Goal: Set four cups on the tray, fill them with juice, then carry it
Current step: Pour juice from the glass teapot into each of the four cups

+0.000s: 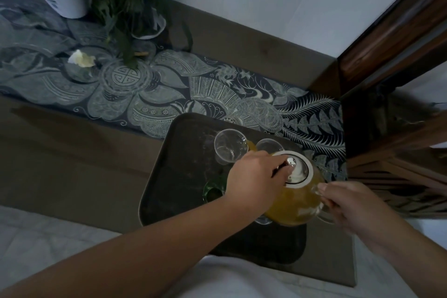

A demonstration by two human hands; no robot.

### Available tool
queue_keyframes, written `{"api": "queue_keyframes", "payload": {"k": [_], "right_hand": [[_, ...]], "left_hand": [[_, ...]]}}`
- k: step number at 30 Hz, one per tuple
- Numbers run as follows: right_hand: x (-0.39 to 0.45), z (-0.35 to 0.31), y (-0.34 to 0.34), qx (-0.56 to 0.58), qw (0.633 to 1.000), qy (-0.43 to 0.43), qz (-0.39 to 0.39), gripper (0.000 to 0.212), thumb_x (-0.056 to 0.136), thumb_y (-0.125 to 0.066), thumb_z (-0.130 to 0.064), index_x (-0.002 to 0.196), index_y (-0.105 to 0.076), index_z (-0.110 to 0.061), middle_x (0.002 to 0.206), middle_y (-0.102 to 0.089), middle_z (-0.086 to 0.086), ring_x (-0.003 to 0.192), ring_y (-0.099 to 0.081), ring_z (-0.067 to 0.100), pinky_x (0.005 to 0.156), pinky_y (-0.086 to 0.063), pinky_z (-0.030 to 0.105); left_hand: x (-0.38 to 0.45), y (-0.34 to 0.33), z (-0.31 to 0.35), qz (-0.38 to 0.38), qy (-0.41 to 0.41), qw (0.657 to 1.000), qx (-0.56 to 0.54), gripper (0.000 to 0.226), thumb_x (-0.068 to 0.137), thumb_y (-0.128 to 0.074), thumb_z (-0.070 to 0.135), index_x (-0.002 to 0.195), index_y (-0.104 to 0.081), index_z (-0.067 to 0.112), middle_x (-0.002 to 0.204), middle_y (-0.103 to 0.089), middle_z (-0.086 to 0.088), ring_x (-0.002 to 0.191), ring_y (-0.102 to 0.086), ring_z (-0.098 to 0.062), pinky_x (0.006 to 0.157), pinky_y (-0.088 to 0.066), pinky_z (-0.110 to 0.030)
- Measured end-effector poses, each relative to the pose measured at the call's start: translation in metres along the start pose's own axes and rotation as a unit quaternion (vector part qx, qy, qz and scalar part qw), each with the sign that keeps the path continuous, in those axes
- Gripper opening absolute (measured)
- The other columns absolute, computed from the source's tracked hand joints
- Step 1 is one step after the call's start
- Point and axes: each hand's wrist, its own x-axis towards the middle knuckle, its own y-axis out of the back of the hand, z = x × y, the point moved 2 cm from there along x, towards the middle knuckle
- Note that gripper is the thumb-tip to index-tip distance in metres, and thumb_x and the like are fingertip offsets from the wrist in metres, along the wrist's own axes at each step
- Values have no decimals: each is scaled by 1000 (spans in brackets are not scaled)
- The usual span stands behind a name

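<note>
A dark tray (pixel 179 152) lies on the table in front of me. A glass teapot (pixel 297 203) full of orange juice is tilted over it, its spout toward a clear glass cup (pixel 229 145) at the tray's far side. A second clear cup (pixel 269 145) stands just right of that one. A green cup (pixel 212 190) sits partly under my left wrist, and a bit of another glass (pixel 262 220) shows under the teapot. My right hand (pixel 348 203) grips the teapot's handle. My left hand (pixel 256 176) presses its fingers on the metal lid (pixel 298 169).
A patterned blue-grey runner (pixel 150 94) crosses the table behind the tray. Two potted plants (pixel 125 2) and a small dish with a white object (pixel 81 60) stand at the far left. A dark wooden chair (pixel 391 104) is close on the right.
</note>
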Motion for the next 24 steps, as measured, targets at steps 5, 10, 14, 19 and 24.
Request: {"api": "queue_keyframes", "payload": {"k": [5,10,14,19,24], "right_hand": [[1,-4,0,-11,1000,-3,-6,46,95,-51,-23,51,-43,-18,44,-20,0,37,-17,11,45,-12,20],[1,-7,1,-19,1000,-7,-12,42,96,-50,-24,54,-44,-16,46,-21,1,37,-18,12,48,-9,25],[1,-8,3,-23,1000,-7,-3,40,96,-50,-22,58,-45,-13,43,-22,0,36,-17,11,47,-10,22],[1,-8,5,-31,999,-20,-9,40,96,-51,-26,58,-47,-14,44,-24,0,38,-18,12,48,-9,23],[-1,-8,5,-42,999,-24,-8,41,96,-51,-27,57,-47,-15,45,-24,1,39,-19,13,51,-8,31]], "left_hand": [[3,0,-4,-11,8,1000,-7,21,96,-57,37,93,-73,23,70,-55,-1,75,-51,-19,58,-43,-33],[5,0,-4,-14,13,1000,-11,20,95,-58,38,88,-71,24,68,-51,2,74,-49,-18,54,-35,-29],[8,0,-4,-13,4,1000,-9,22,95,-58,37,84,-68,21,66,-49,3,72,-48,-17,51,-31,-27],[9,-2,-5,-15,-2,1000,-12,24,95,-59,37,79,-65,21,65,-46,4,70,-46,-16,51,-32,-27],[8,-5,-6,-26,0,1000,-11,25,96,-57,39,84,-69,21,68,-48,4,72,-47,-16,54,-37,-29]]}}
